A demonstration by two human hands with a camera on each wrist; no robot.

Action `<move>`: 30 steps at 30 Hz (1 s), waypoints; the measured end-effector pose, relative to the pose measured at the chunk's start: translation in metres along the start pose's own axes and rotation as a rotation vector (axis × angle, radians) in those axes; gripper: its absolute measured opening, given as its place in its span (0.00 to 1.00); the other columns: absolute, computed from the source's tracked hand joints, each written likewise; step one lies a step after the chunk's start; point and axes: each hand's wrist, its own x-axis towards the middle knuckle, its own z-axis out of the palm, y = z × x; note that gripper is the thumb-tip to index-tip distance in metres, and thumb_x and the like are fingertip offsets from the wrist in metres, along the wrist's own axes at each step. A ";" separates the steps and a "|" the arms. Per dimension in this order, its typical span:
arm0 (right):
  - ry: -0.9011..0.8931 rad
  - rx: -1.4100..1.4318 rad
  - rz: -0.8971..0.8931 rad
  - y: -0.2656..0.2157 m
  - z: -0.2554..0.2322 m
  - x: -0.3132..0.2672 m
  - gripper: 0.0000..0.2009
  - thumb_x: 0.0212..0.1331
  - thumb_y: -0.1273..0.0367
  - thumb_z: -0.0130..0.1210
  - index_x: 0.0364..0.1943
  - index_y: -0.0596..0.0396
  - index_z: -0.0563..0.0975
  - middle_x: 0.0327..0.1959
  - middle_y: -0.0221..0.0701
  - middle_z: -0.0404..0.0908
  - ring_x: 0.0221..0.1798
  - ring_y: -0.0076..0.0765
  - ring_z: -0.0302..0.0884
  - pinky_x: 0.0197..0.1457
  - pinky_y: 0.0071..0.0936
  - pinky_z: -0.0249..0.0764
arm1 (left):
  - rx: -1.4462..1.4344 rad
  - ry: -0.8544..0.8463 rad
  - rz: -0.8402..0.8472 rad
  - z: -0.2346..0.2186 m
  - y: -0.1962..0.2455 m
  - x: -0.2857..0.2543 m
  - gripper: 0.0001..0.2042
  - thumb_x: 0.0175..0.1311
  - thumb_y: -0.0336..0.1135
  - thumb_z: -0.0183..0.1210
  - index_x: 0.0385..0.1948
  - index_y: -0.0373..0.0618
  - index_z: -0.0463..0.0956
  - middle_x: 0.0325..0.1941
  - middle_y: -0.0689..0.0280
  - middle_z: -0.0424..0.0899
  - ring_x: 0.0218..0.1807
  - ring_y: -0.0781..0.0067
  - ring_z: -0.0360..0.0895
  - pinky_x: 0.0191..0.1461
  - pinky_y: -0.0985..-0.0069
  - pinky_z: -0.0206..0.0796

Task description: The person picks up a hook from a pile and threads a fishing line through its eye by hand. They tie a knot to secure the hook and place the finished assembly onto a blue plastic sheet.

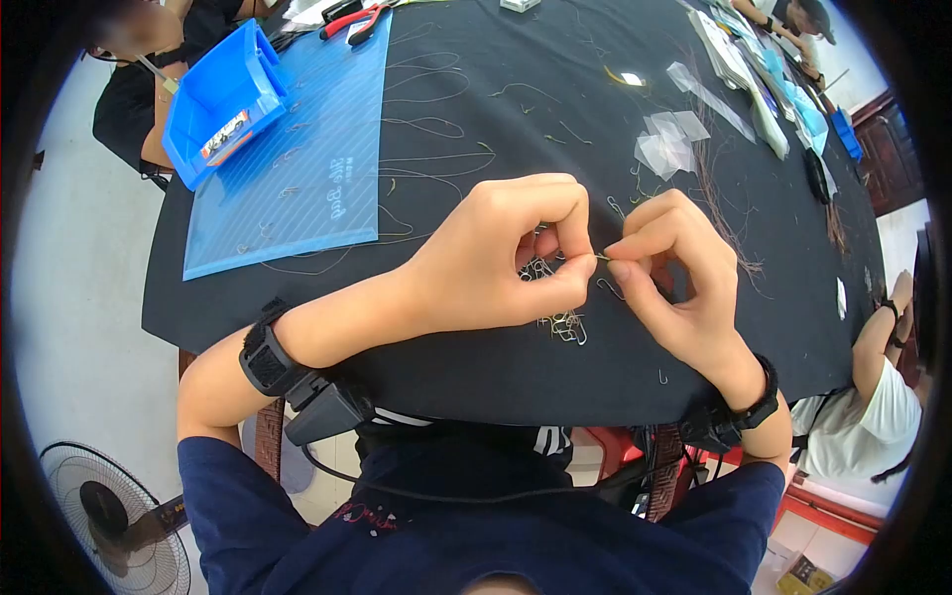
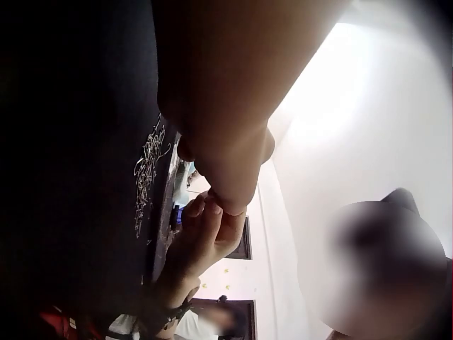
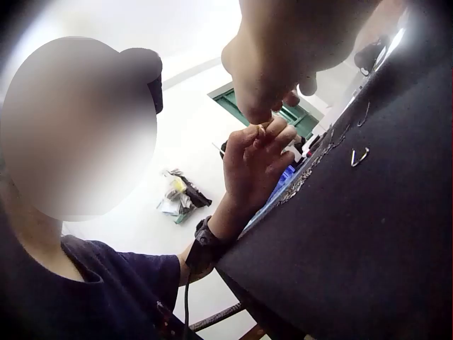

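Fingertip to fingertip above the black table, the left hand [image 1: 476, 260] and right hand [image 1: 691, 273] pinch a thin yellowish piece [image 1: 602, 257]; what it is cannot be made out. Thumb and index finger do the pinching on each side. Beneath the left hand lies a pile of metal hooks [image 1: 567, 327], partly hidden by it. The pile [image 2: 147, 177] also shows in the left wrist view, beside the left hand [image 2: 230, 166]. In the right wrist view, a bent hook [image 3: 359, 157] lies apart from the pile [image 3: 301, 184], below the right hand [image 3: 283, 64].
A blue bin [image 1: 223, 104] stands on a blue file bag [image 1: 327, 169] at the left, with looped threads alongside. Red-handled pliers [image 1: 352, 22] lie at the back. Clear plastic pieces [image 1: 669, 144], brown strands [image 1: 729, 218] and paper packets [image 1: 739, 64] are at the right. Other people sit around the table.
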 end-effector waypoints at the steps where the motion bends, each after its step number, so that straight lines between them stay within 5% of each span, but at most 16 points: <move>1: 0.015 -0.035 -0.039 0.001 0.000 0.000 0.09 0.44 0.82 0.61 0.31 0.59 0.77 0.30 0.30 0.75 0.24 0.21 0.65 0.25 0.19 0.62 | -0.049 -0.009 -0.041 0.000 0.000 0.000 0.08 0.54 0.26 0.59 0.20 0.41 0.68 0.23 0.71 0.67 0.22 0.86 0.61 0.25 0.84 0.52; 4: 0.036 -0.106 -0.101 0.001 -0.001 0.000 0.10 0.42 0.83 0.61 0.30 0.59 0.77 0.29 0.31 0.75 0.24 0.22 0.65 0.24 0.19 0.62 | -0.207 -0.065 -0.217 0.000 0.004 -0.001 0.09 0.58 0.28 0.58 0.21 0.41 0.68 0.24 0.74 0.68 0.24 0.89 0.61 0.27 0.85 0.53; 10: 0.004 -0.043 -0.049 0.000 0.000 -0.001 0.09 0.42 0.83 0.60 0.29 0.59 0.76 0.27 0.30 0.73 0.22 0.21 0.63 0.23 0.20 0.60 | -0.274 -0.048 -0.258 0.007 -0.001 -0.001 0.07 0.53 0.28 0.59 0.21 0.41 0.69 0.18 0.74 0.66 0.22 0.88 0.62 0.24 0.84 0.54; 19: -0.109 0.348 0.307 0.005 0.003 -0.004 0.04 0.50 0.79 0.57 0.29 0.60 0.74 0.28 0.26 0.70 0.22 0.14 0.61 0.19 0.14 0.55 | 0.175 -0.055 0.133 0.003 -0.001 0.001 0.09 0.47 0.22 0.62 0.20 0.41 0.68 0.23 0.68 0.66 0.19 0.79 0.62 0.22 0.80 0.53; 23: -0.042 0.195 0.240 0.001 0.001 -0.002 0.05 0.49 0.79 0.57 0.29 0.60 0.74 0.28 0.27 0.70 0.23 0.18 0.63 0.21 0.16 0.58 | 0.334 0.043 0.256 0.003 -0.005 0.003 0.09 0.49 0.24 0.66 0.22 0.41 0.71 0.24 0.67 0.68 0.20 0.77 0.65 0.23 0.80 0.57; 26: 0.004 -0.090 0.000 0.002 0.001 0.000 0.07 0.46 0.80 0.59 0.29 0.60 0.74 0.28 0.30 0.71 0.23 0.23 0.65 0.24 0.20 0.61 | 0.395 0.090 0.282 0.004 -0.007 0.004 0.08 0.51 0.26 0.67 0.25 0.41 0.74 0.25 0.68 0.69 0.21 0.77 0.66 0.23 0.81 0.58; 30: 0.058 -0.109 0.000 0.001 0.002 0.001 0.08 0.44 0.81 0.59 0.29 0.59 0.74 0.27 0.31 0.71 0.23 0.27 0.65 0.26 0.23 0.63 | 0.369 0.101 0.215 0.002 -0.005 0.003 0.06 0.52 0.26 0.67 0.27 0.41 0.77 0.26 0.69 0.70 0.23 0.79 0.66 0.23 0.83 0.56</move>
